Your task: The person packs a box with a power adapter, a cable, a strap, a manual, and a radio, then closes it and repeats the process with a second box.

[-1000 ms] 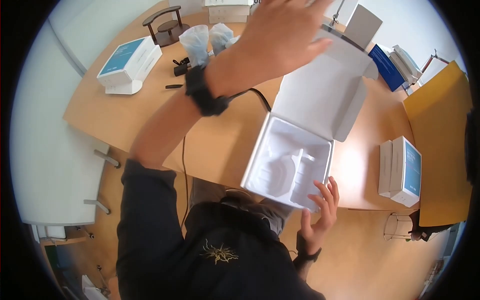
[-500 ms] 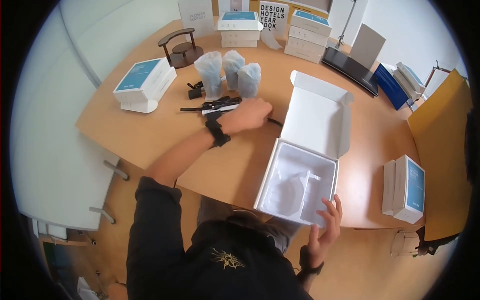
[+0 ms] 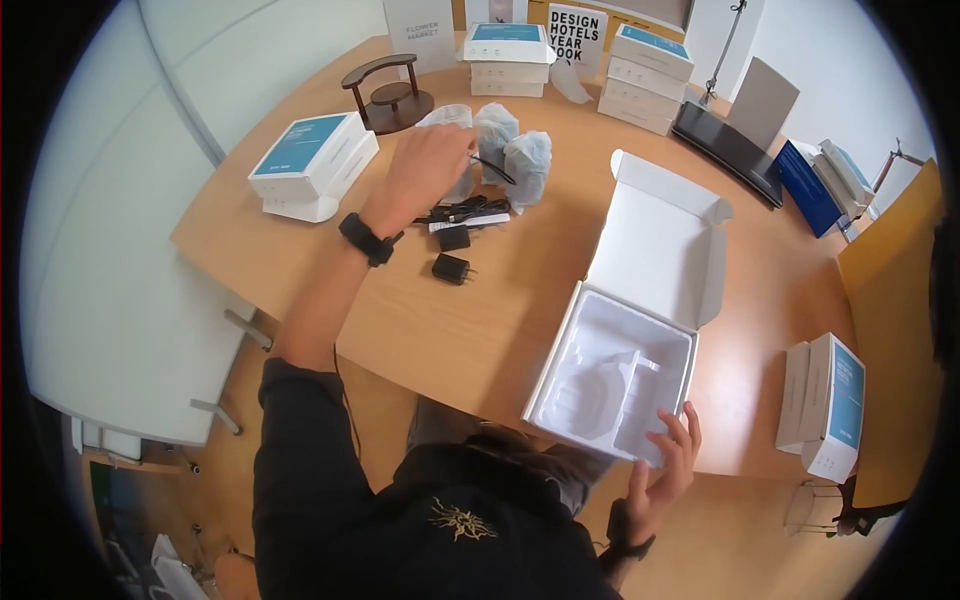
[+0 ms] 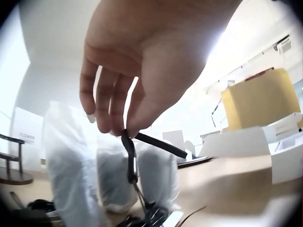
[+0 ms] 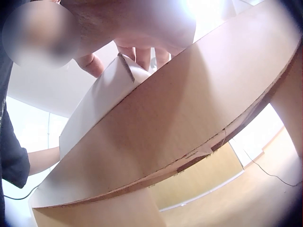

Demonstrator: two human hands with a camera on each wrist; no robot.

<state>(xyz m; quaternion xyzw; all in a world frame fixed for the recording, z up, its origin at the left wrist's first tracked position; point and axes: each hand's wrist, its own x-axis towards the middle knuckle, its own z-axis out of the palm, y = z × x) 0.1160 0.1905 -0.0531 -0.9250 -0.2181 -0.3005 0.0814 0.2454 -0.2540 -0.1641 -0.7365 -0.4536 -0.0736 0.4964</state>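
Wooden table (image 3: 480,345), black cable end (image 4: 161,145), slanting down rightward

Right hand (image 5: 142,28) at white box (image 5: 97,104), wooden table (image 5: 189,99), dark sleeve (image 5: 13,153)

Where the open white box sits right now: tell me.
In the head view, the open white box sits right of centre on the table, at its near edge, with the right hand at the box's near right corner.
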